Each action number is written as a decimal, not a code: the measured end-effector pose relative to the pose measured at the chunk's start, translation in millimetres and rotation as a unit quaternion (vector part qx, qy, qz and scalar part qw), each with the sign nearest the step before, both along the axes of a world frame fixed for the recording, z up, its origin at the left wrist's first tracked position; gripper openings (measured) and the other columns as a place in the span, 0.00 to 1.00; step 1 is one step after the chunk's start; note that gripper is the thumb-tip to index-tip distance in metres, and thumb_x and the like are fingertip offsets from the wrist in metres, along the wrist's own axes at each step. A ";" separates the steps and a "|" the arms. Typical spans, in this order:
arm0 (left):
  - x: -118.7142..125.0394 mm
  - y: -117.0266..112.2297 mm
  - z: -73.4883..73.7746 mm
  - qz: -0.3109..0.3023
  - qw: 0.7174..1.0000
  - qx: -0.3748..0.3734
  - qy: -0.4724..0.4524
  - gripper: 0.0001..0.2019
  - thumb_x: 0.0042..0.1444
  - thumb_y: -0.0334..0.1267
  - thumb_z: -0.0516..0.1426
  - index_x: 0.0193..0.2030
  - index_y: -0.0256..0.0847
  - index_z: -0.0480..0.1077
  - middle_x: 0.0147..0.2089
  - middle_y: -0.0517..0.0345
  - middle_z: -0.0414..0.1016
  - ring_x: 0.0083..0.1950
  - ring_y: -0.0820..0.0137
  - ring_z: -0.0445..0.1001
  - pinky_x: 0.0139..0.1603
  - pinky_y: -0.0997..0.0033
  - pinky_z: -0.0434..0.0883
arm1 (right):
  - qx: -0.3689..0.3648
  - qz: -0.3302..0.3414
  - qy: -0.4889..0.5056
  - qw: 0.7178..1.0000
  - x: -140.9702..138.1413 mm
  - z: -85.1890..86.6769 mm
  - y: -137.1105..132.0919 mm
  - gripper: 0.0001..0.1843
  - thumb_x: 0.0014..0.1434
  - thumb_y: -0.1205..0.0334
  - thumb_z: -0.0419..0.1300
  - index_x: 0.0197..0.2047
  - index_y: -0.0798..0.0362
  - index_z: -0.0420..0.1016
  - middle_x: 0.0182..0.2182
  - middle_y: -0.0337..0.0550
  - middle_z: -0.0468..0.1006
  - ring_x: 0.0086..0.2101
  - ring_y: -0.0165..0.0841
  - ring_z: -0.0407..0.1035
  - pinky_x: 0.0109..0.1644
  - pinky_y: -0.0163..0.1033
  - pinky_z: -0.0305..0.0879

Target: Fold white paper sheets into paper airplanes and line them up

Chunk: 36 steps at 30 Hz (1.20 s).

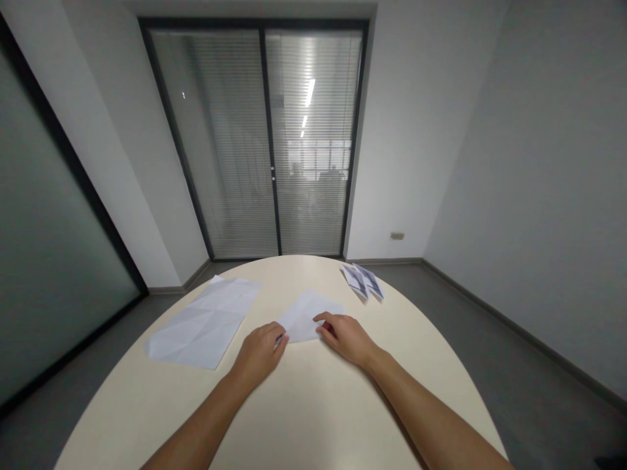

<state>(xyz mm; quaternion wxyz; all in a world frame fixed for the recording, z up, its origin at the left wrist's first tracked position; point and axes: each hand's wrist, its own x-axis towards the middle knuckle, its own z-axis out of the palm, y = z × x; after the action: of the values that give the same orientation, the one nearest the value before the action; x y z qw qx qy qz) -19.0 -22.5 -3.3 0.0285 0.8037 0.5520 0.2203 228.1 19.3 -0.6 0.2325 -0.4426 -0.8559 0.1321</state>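
A small folded sheet of white paper (306, 313) lies on the table between my two hands. My left hand (262, 347) is closed at the paper's left corner, thumb and fingers pinching its edge. At the lower right of the same sheet is my right hand (345, 336), its index finger reaching over the paper and its thumb a little apart below; the other fingers curl under and are partly hidden. To the left lies a larger white sheet (206, 323) with crossing creases. A folded paper piece (362, 281) with darker shaded panels stands at the far right.
The round cream table (298, 418) curves away on both sides, with its far edge near the glass doors (267, 143) with blinds. A wall socket (397, 235) sits low on the wall behind. Grey floor (470, 313) surrounds the table.
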 end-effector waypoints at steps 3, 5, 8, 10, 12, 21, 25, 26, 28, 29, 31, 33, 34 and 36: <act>-1.4 1.7 -5.8 0.009 1.000 0.005 -0.012 0.09 0.66 0.36 0.50 0.40 0.43 0.72 0.41 0.55 0.77 0.44 0.65 0.75 0.46 0.67 0.69 | -0.009 0.011 0.022 1.000 -1.0 -1.5 -0.6 0.15 0.66 0.59 0.56 0.56 0.48 0.72 0.34 0.40 0.82 0.36 0.34 0.75 0.41 0.36 0.64; -2.9 3.2 -9.8 0.012 1.000 0.012 -0.024 0.09 0.64 0.34 0.51 0.46 0.42 0.71 0.45 0.54 0.78 0.48 0.64 0.75 0.50 0.66 0.70 | -0.016 0.024 0.038 0.999 -1.6 -0.8 -2.1 0.16 0.66 0.60 0.56 0.56 0.48 0.71 0.35 0.40 0.81 0.35 0.34 0.75 0.41 0.36 0.65; -5.4 5.0 -13.6 0.015 0.999 0.019 -0.048 0.14 0.62 0.32 0.53 0.55 0.42 0.68 0.52 0.52 0.76 0.54 0.64 0.74 0.55 0.64 0.70 | -0.017 0.041 0.053 0.998 -2.6 1.2 -4.5 0.17 0.64 0.62 0.57 0.56 0.48 0.71 0.40 0.41 0.81 0.36 0.33 0.75 0.43 0.36 0.66; -7.1 5.6 -14.5 0.012 0.998 0.021 -0.056 0.17 0.62 0.31 0.53 0.57 0.44 0.68 0.54 0.53 0.75 0.56 0.64 0.73 0.57 0.63 0.70 | -0.006 0.050 0.052 0.997 -3.8 2.0 -5.1 0.17 0.63 0.63 0.58 0.56 0.48 0.72 0.45 0.42 0.80 0.38 0.33 0.74 0.46 0.37 0.67; -8.7 5.9 -14.6 0.002 0.998 0.024 -0.055 0.18 0.62 0.31 0.53 0.57 0.45 0.69 0.56 0.54 0.75 0.57 0.64 0.72 0.59 0.62 0.70 | 0.011 0.062 0.047 0.997 -5.4 1.8 -4.3 0.17 0.63 0.64 0.57 0.55 0.48 0.74 0.49 0.44 0.79 0.43 0.35 0.74 0.50 0.39 0.67; -5.4 3.5 -8.6 -0.043 0.999 0.030 0.007 0.20 0.59 0.23 0.51 0.48 0.47 0.78 0.54 0.57 0.78 0.56 0.65 0.74 0.60 0.61 0.71 | 0.059 0.115 -0.003 0.992 -8.0 4.0 -4.9 0.16 0.64 0.60 0.57 0.53 0.49 0.80 0.53 0.47 0.79 0.54 0.41 0.70 0.61 0.47 0.63; 1.8 -2.2 -3.5 -0.031 0.999 0.032 0.028 0.17 0.61 0.28 0.51 0.50 0.45 0.77 0.51 0.54 0.80 0.53 0.62 0.76 0.59 0.59 0.71 | 0.046 0.143 -0.006 0.989 -8.6 10.0 -10.9 0.18 0.62 0.59 0.60 0.53 0.50 0.80 0.53 0.47 0.79 0.55 0.42 0.69 0.63 0.48 0.61; 3.3 -3.5 -3.1 -0.024 0.999 0.039 0.025 0.15 0.63 0.32 0.52 0.50 0.44 0.77 0.51 0.53 0.79 0.53 0.61 0.75 0.59 0.58 0.71 | 0.042 0.151 -0.006 0.988 -9.1 11.4 -12.3 0.17 0.61 0.59 0.60 0.53 0.50 0.80 0.52 0.47 0.80 0.55 0.42 0.69 0.63 0.48 0.61; 5.2 -5.1 -3.7 -0.016 0.998 0.049 0.018 0.14 0.65 0.39 0.53 0.51 0.43 0.76 0.52 0.50 0.78 0.55 0.60 0.74 0.58 0.57 0.71 | 0.032 0.167 -0.004 0.985 -10.2 13.8 -14.6 0.17 0.61 0.60 0.60 0.52 0.49 0.81 0.51 0.47 0.80 0.55 0.41 0.70 0.62 0.46 0.62; 5.6 -5.3 -4.6 -0.013 0.998 0.052 0.017 0.14 0.64 0.42 0.54 0.51 0.43 0.76 0.53 0.49 0.77 0.56 0.59 0.73 0.59 0.56 0.70 | 0.026 0.176 -0.004 0.984 -10.8 14.7 -15.4 0.16 0.61 0.60 0.60 0.52 0.49 0.81 0.51 0.46 0.81 0.54 0.40 0.71 0.62 0.46 0.63; 5.9 -4.5 -7.2 -0.010 0.998 0.054 0.019 0.15 0.63 0.45 0.55 0.53 0.43 0.75 0.54 0.48 0.76 0.57 0.58 0.72 0.59 0.56 0.70 | 0.016 0.194 -0.003 0.981 -11.8 15.7 -16.4 0.17 0.61 0.62 0.59 0.52 0.48 0.81 0.51 0.45 0.80 0.54 0.39 0.72 0.61 0.44 0.63; 5.7 -2.9 -10.0 -0.005 0.999 0.050 0.022 0.17 0.62 0.46 0.57 0.54 0.43 0.74 0.56 0.47 0.75 0.58 0.57 0.71 0.60 0.56 0.69 | 0.011 0.204 0.001 0.979 -12.3 15.6 -16.2 0.17 0.61 0.64 0.58 0.52 0.48 0.80 0.52 0.44 0.80 0.54 0.38 0.71 0.62 0.44 0.63; 5.7 -2.0 -11.2 -0.004 0.999 0.046 0.023 0.18 0.61 0.46 0.57 0.54 0.42 0.74 0.57 0.47 0.74 0.58 0.57 0.71 0.61 0.55 0.68 | 0.009 0.206 0.004 0.978 -12.3 15.1 -15.7 0.18 0.60 0.64 0.59 0.53 0.48 0.79 0.52 0.44 0.80 0.54 0.38 0.71 0.62 0.44 0.62; 5.9 -0.5 -13.0 0.000 0.999 0.038 0.024 0.19 0.61 0.47 0.57 0.56 0.41 0.73 0.59 0.46 0.73 0.61 0.56 0.69 0.63 0.53 0.66 | 0.010 0.206 0.010 0.979 -11.9 12.9 -14.1 0.21 0.59 0.64 0.59 0.56 0.49 0.77 0.54 0.45 0.79 0.55 0.39 0.70 0.63 0.45 0.62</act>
<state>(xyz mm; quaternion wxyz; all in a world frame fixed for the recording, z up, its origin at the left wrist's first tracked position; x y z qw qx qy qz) -13.1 -23.0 -16.3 -0.0153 0.8093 0.5439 0.2211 216.2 5.2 12.3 0.2135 -0.2535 -0.9274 0.1733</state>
